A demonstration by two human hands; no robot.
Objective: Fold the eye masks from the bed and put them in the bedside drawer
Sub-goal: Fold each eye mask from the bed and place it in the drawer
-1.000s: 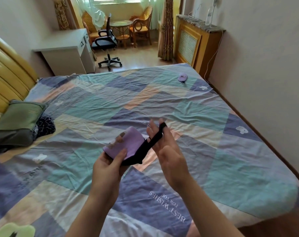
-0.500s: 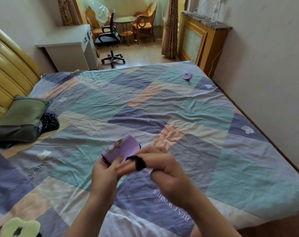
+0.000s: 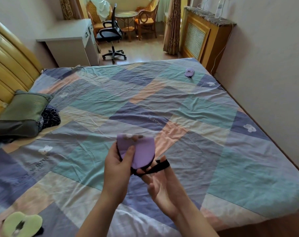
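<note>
Head view: your left hand (image 3: 117,170) pinches the folded purple eye mask (image 3: 142,151), upright above the bed (image 3: 222,147), rounded end toward you. Its black strap (image 3: 160,165) stretches rightward, looped over your right hand's (image 3: 162,185) straight fingers.

The patchwork cotton sheet (image 3: 94,100) of blue, teal, peach and cream on the bed (image 3: 248,177) carries white lettering (image 3: 150,119) on a dark blue patch, upside down to the camera: "BEST WISHES FOR YOU". Fainter prints of the same kind (image 3: 40,159) on other patches are only partly legible.
</note>
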